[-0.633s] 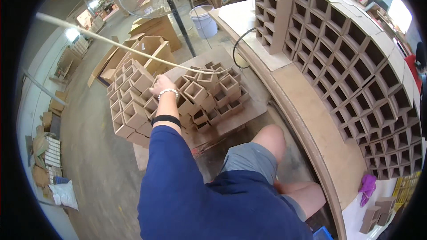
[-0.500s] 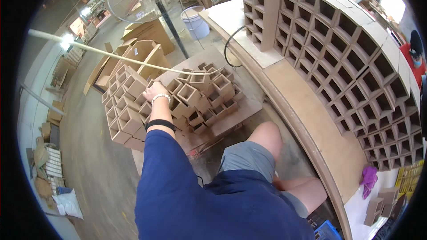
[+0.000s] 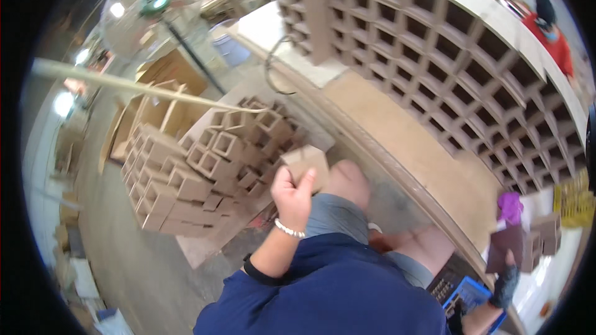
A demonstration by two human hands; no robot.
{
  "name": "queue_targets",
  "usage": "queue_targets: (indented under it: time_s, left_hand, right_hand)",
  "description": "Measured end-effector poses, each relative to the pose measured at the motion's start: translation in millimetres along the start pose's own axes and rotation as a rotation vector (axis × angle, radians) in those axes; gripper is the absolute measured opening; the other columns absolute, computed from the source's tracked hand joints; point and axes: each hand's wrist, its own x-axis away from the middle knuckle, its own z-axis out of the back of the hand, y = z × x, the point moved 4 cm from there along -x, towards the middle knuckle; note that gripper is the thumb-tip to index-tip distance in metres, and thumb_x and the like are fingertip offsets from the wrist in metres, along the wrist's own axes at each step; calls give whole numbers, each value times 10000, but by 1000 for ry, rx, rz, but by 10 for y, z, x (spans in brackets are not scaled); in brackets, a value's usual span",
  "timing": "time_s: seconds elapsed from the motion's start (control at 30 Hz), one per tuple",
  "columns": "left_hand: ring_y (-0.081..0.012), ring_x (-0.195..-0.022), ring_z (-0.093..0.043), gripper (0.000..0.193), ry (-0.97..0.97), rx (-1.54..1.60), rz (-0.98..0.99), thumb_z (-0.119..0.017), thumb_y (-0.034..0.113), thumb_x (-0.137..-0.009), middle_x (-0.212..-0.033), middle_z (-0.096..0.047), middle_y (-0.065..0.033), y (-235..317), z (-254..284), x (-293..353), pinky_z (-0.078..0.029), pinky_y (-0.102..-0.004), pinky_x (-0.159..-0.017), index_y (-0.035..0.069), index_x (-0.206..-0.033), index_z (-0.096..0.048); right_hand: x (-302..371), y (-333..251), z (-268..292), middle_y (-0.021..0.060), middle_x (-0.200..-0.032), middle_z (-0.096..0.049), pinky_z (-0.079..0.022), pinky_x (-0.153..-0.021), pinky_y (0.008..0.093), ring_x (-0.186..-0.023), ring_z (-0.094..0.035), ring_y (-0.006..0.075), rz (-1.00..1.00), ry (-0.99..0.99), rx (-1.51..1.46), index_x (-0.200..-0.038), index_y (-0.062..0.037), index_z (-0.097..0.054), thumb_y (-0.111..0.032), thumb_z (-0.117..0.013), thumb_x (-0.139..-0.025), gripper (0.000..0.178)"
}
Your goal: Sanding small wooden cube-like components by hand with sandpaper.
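Observation:
My left hand, with a beaded bracelet at the wrist, grips a small brown box above my thigh. Its thumb lies along the near face and the fingers go behind it. To the left of that hand, a pile of similar open boxes is stacked on a low board. My right hand, in a dark glove, is at the lower right with its fingers on a dark brown square piece. That piece is beside a couple of small brown boxes on the white tabletop.
A long workbench runs diagonally, bearing a tall wall of open boxes. A purple cloth, yellow crate and blue crate are at the right. A standing fan, bucket and pale pole are at left. A person in red stands beyond.
My left hand has come back from the pile toward my body and now holds a box. My right hand has come into view with the dark brown piece. The view has shifted to the right.

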Motion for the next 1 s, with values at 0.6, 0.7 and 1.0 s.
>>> queue_targets:
  time_s: [0.6,0.7,1.0]
  left_hand:
    - [-336,-628,-525,141,-994,-25,-697,-535,50,-794,-704,-518,-160,120,-1862,1199,-405,-402,-544,-10,-901,-465]
    - [-348,-628,-531,173,-998,-109,-504,-536,55,-796,-714,-520,-172,-16,-1867,1218,-409,-411,-542,-34,-925,-462]
    - [-374,-681,-527,231,-1102,-176,-533,-504,32,-773,-746,-537,-196,56,-1911,1190,-417,-436,-593,-13,-994,-450]
  right_hand:
    - [69,-558,-1781,204,-1122,-519,-363,-946,387,-1071,-489,330,813,-213,780,-1142,-22,-509,-37,-479,-772,371]
    - [-320,-175,-1468,148,-1036,-557,-366,-927,410,-1002,-515,291,849,266,993,-1065,-22,-538,-88,-474,-769,311]
    - [-226,-352,-1640,169,-1108,-540,-355,-942,396,-1057,-491,318,921,94,801,-1112,-3,-517,-111,-474,-768,364]
